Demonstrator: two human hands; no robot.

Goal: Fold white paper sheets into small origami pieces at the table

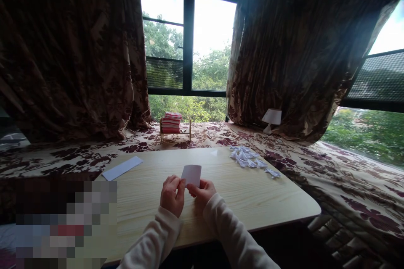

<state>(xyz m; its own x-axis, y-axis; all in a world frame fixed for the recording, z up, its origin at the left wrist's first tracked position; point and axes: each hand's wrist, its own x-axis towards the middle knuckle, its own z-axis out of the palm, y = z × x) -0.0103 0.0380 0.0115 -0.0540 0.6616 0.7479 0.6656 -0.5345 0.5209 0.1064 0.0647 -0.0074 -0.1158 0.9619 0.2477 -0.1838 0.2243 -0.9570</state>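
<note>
Between my two hands, a small white square of paper [191,174] is held up above the table. My left hand [172,194] pinches its lower left edge, thumb against the sheet. At the lower right corner, my right hand [202,192] grips the same paper, its thumb across the front. Further left on the table lies a long white strip of paper [123,168]. Several folded white paper pieces [246,156] with pointed shapes are heaped at the far right, one of them [272,172] apart from the heap.
The pale wooden table [151,214] has rounded corners. Behind it, a ledge with floral cloth [208,134] bears a rack with folded red-and-white cloths [171,122] and a small white lamp [272,117]. Dark curtains [271,59] flank the window. A blurred patch covers the lower left.
</note>
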